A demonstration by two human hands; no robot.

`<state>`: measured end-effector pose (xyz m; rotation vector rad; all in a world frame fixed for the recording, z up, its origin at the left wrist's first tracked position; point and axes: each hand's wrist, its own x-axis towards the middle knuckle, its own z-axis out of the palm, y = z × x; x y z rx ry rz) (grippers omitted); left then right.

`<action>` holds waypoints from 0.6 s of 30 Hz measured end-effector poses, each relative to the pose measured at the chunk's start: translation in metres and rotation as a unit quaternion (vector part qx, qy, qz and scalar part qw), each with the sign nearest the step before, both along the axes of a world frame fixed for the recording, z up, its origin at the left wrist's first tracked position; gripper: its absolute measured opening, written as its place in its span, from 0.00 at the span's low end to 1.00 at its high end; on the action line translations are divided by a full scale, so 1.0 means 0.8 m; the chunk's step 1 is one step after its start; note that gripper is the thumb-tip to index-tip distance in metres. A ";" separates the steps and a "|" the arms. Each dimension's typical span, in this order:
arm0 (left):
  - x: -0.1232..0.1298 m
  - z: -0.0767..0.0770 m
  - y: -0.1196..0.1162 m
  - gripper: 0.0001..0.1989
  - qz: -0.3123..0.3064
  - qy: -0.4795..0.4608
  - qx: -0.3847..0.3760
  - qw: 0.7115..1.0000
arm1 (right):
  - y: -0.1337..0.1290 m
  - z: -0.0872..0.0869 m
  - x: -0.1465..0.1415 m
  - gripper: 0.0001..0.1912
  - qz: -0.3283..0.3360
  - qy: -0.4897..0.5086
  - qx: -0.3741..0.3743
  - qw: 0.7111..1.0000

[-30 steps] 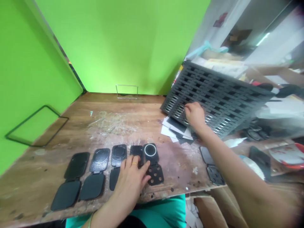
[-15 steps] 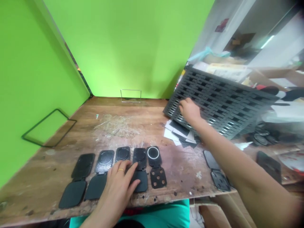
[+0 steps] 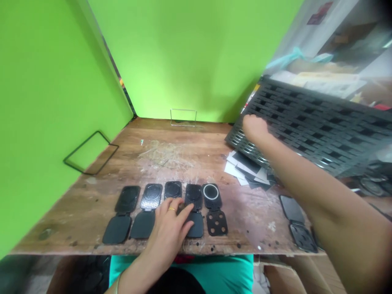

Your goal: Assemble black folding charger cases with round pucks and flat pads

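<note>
Several black hinged parts lie unfolded in a row near the table's front edge, among them a flat one (image 3: 116, 229) at the left end and one with a white ring (image 3: 211, 192) at the right end. My left hand (image 3: 171, 222) rests over the middle of the row with its fingers apart, covering part of the pieces below. At the right, my right hand (image 3: 255, 127) is at the left part of a tilted black slotted tray (image 3: 309, 118). Its fingers are curled, and whatever they hold is too small to make out.
White and black sheets (image 3: 248, 169) lie under the tray's lower edge. Another hinged part (image 3: 292, 208) is at the front right. Wire frames stand by the green walls (image 3: 196, 53), and fibre scraps (image 3: 165, 155) lie mid-table. Blurred clutter fills the far right.
The view has shifted, so the table and parts appear further right. My right hand has curled more tightly and stays by the tray. My left hand remains over the row.
</note>
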<state>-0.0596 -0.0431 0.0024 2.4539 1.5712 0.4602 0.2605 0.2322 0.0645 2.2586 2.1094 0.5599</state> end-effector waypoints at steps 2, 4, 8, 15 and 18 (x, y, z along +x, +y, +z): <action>0.004 -0.001 -0.001 0.20 -0.001 0.009 -0.005 1.000 | -0.003 -0.003 0.001 0.17 0.009 -0.009 -0.005 1.000; 0.009 -0.002 -0.002 0.20 0.000 0.025 -0.018 1.000 | -0.007 -0.006 0.002 0.17 0.011 -0.016 -0.003 1.000; 0.016 -0.002 -0.005 0.19 0.009 0.058 -0.047 0.997 | -0.011 -0.007 0.005 0.14 0.010 -0.021 0.005 1.000; 0.021 0.009 -0.004 0.20 0.008 0.077 -0.080 0.994 | -0.022 -0.008 0.042 0.14 0.044 0.020 0.058 0.997; 0.021 0.011 -0.002 0.20 0.001 0.078 -0.088 0.993 | -0.028 -0.010 0.053 0.13 0.063 0.042 0.070 0.995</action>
